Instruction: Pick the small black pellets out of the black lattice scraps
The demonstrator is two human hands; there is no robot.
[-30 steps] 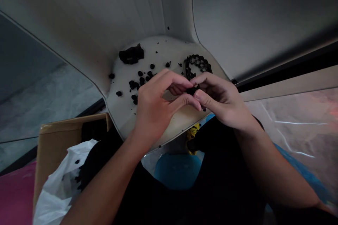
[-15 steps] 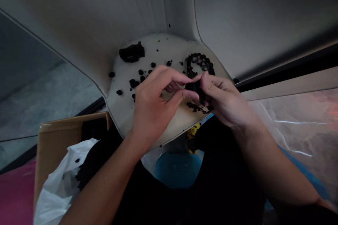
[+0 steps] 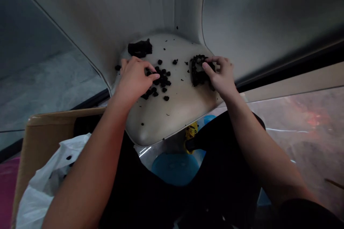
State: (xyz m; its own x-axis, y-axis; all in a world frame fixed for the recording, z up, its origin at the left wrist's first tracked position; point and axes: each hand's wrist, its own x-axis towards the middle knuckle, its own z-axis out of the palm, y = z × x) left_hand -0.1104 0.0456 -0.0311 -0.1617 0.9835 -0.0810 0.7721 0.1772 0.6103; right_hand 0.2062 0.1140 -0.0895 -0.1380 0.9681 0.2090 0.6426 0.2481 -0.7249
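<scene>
My left hand (image 3: 137,77) is over a cluster of small black lumps (image 3: 162,78) on the pale seat. Its thumb and index finger are a little apart, among the lumps, and no piece shows firmly between them. On the right of the seat, my right hand (image 3: 221,73) has its thumb and fingers closed on the edge of a curled black strip with holes (image 3: 198,77), which looks like moulded rubber. Part of the strip is hidden by the fingers. A larger hollow black piece (image 3: 140,48) lies at the back of the seat, beyond my left hand.
The pale seat (image 3: 150,132) has high sides and black crumbs scattered on it. At lower left stands a cardboard box (image 3: 33,143) with a white plastic bag (image 3: 40,193). Below the seat are a blue round object (image 3: 174,168) and a yellow shoe (image 3: 191,130).
My hands have come apart. The left moved left from the black piece to the small lumps; the right moved slightly up and outward, onto the strip. The view shifted a little.
</scene>
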